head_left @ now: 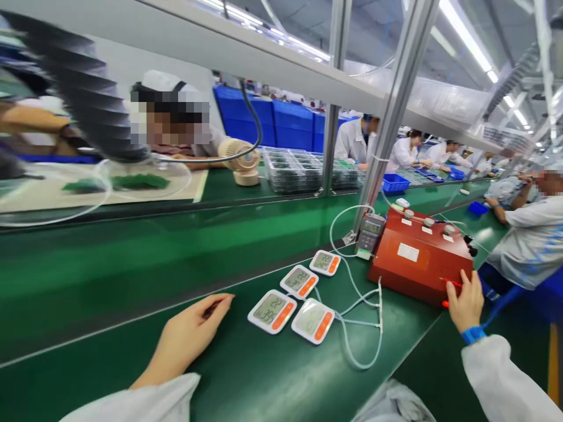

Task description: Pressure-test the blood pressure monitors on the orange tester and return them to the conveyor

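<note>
My left hand rests on the green bench with its fingers curled and thumb and fingertips together; nothing shows in it. Beside it, several white digital display meters with orange buttons lie on the bench. The nearest right one has a faint screen; others show digits. Thin clear tubes run from them to a joining piece by a red metal box. My right hand, fingers apart, touches the box's front right corner, close to a red lever-like part and a red knob.
A grey handheld gauge leans at the box's left side. Metal posts rise behind it. Across the green belt are a beige fan, clear trays and a black duct. Co-workers sit opposite and at right.
</note>
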`<state>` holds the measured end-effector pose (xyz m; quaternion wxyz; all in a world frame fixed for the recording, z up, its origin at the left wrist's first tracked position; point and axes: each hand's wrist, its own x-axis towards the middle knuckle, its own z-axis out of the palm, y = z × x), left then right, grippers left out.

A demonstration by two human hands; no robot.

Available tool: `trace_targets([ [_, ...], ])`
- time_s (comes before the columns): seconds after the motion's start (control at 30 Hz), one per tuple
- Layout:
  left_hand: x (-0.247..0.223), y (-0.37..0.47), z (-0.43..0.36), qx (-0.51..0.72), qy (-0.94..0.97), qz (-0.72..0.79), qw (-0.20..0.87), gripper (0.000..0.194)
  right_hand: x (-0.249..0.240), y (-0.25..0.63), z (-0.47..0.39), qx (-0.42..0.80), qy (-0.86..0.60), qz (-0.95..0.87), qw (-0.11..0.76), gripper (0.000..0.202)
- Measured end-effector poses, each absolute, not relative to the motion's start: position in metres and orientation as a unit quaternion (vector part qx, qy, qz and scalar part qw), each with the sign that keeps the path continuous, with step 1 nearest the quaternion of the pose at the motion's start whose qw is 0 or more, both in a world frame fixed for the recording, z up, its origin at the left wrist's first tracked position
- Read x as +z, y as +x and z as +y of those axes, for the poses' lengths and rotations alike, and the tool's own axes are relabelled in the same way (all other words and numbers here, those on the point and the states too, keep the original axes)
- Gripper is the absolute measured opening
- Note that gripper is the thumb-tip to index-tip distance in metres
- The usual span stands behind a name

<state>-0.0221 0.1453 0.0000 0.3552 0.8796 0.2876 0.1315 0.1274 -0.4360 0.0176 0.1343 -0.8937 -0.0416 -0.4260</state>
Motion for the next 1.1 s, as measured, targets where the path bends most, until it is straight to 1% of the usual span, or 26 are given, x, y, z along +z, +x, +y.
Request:
trace_targets([
  [0.07, -0.007, -0.026, 0.144, 0.158, 0.872, 0.278, 0.371, 0.046, 0.037, 0.125, -0.420, -0.456, -0.878, -0.093, 0.114, 0.061],
  [0.1, -0.009, -0.028, 0.142, 0.169, 0.869, 0.273, 0.378, 0.047, 0.047, 0.126, -0.406, -0.465, -0.866, -0.121, 0.137, 0.060],
  [0.13, -0.011, -0.028, 0.140, 0.174, 0.869, 0.265, 0.380, 0.048, 0.057, 0.129, -0.388, -0.457, -0.858, -0.145, 0.185, 0.059],
  [0.17, -0.012, -0.028, 0.137, 0.177, 0.871, 0.260, 0.378, 0.047, 0.066, 0.132, -0.365, -0.426, -0.855, -0.166, 0.244, 0.055],
  [0.2, -0.012, -0.027, 0.135, 0.179, 0.873, 0.258, 0.373, 0.045, 0.075, 0.134, -0.338, -0.361, -0.861, -0.195, 0.300, 0.049],
  [0.23, -0.013, -0.025, 0.133, 0.187, 0.872, 0.267, 0.364, 0.043, 0.082, 0.136, -0.308, -0.283, -0.864, -0.239, 0.340, 0.041],
  [0.27, -0.013, -0.024, 0.131, 0.193, 0.869, 0.279, 0.359, 0.042, 0.089, 0.135, -0.275, -0.193, -0.861, -0.309, 0.356, 0.035],
  [0.3, -0.013, -0.023, 0.128, 0.200, 0.866, 0.291, 0.355, 0.041, 0.095, 0.133, -0.241, -0.099, -0.852, -0.382, 0.344, 0.030],
  [0.33, -0.014, -0.023, 0.125, 0.207, 0.861, 0.302, 0.352, 0.040, 0.101, 0.129, -0.209, -0.014, -0.839, -0.456, 0.298, 0.026],
  [0.4, -0.014, -0.024, 0.117, 0.218, 0.854, 0.318, 0.349, 0.038, 0.109, 0.118, -0.151, 0.091, -0.817, -0.546, 0.161, 0.021],
  [0.47, -0.015, -0.028, 0.108, 0.225, 0.850, 0.323, 0.350, 0.037, 0.111, 0.104, -0.110, 0.136, -0.800, -0.585, 0.002, 0.032],
  [0.57, -0.016, -0.034, 0.098, 0.230, 0.846, 0.317, 0.362, 0.034, 0.104, 0.086, -0.084, 0.161, -0.778, -0.603, -0.070, 0.048],
  [0.7, -0.017, -0.037, 0.098, 0.248, 0.830, 0.314, 0.388, 0.031, 0.090, 0.079, -0.085, 0.179, -0.747, -0.629, -0.117, 0.068],
  [0.77, -0.016, -0.038, 0.099, 0.264, 0.817, 0.320, 0.399, 0.029, 0.088, 0.083, -0.089, 0.198, -0.727, -0.645, -0.125, 0.068],
  [0.8, -0.014, -0.038, 0.097, 0.275, 0.810, 0.326, 0.403, 0.030, 0.089, 0.087, -0.090, 0.216, -0.713, -0.657, -0.118, 0.062],
  [0.83, -0.010, -0.038, 0.094, 0.288, 0.802, 0.336, 0.402, 0.031, 0.091, 0.091, -0.091, 0.238, -0.698, -0.668, -0.102, 0.052],
  [0.9, -0.002, -0.039, 0.079, 0.317, 0.782, 0.343, 0.413, 0.036, 0.095, 0.101, -0.092, 0.272, -0.677, -0.683, -0.031, 0.033],
  [0.93, 0.003, -0.039, 0.069, 0.329, 0.772, 0.330, 0.432, 0.040, 0.097, 0.106, -0.092, 0.279, -0.679, -0.679, 0.019, 0.029],
  [0.97, 0.007, -0.039, 0.058, 0.333, 0.759, 0.290, 0.478, 0.044, 0.099, 0.110, -0.092, 0.280, -0.684, -0.669, 0.075, 0.026],
  [1.03, 0.016, -0.039, 0.036, 0.303, 0.739, 0.164, 0.579, 0.048, 0.099, 0.118, -0.091, 0.275, -0.699, -0.635, 0.181, 0.023],
  [1.1, 0.022, -0.039, 0.020, 0.260, 0.723, 0.083, 0.635, 0.053, 0.096, 0.124, -0.090, 0.276, -0.702, -0.599, 0.268, 0.024],
])
